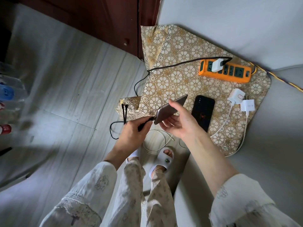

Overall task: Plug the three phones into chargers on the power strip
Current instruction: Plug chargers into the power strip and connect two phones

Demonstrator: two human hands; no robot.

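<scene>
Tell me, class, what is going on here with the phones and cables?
A person holds a grey phone in the right hand while the left hand brings a black cable plug to its bottom end. That cable runs to a white charger in the orange power strip. A black phone and two unplugged white chargers lie on the patterned cloth.

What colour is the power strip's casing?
Orange, with dark green sockets; the power strip shows clearly in the head view, lying on the floral cloth.
</scene>
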